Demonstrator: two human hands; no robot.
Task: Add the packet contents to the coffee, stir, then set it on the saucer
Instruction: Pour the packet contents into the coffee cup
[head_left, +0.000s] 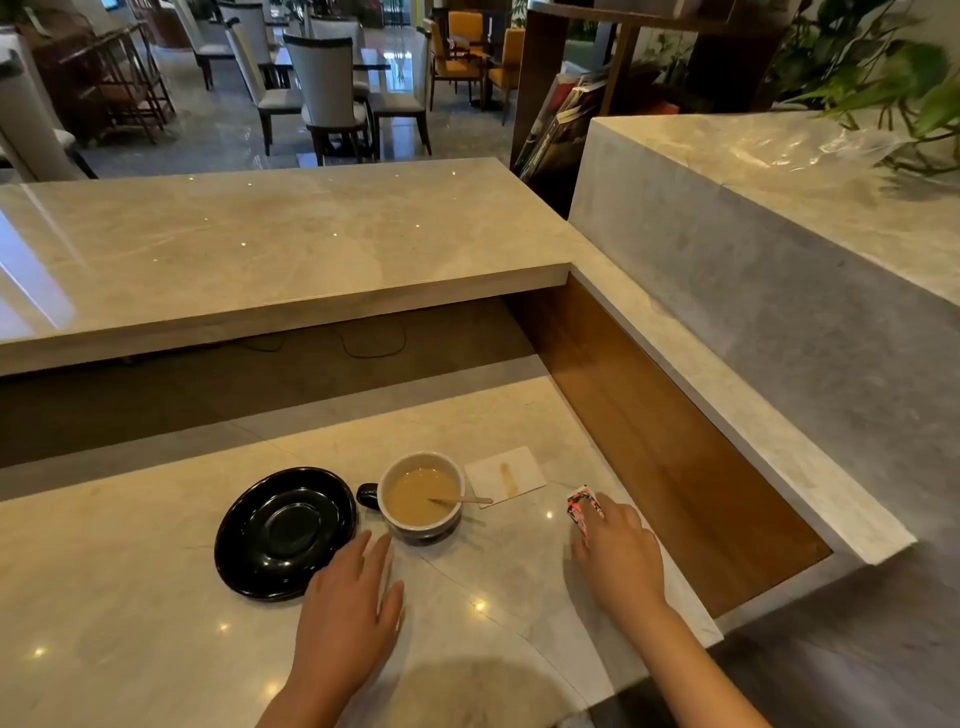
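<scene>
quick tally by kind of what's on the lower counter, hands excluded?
Saucer, black: 1
Cup of coffee: 1
Stir stick, resting in the cup: 1
Napkin, white, stained: 1
Packet, under the right hand's fingertips: 1
Total: 5

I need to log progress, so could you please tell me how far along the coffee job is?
The coffee in the cup looks milky and the stirrer leans inside it, so adding and stirring may be done. The right hand rests on the packet on the counter; I cannot tell if it is empty. The left hand lies open near the cup. Still left: setting the cup on the empty black saucer beside it.
</scene>
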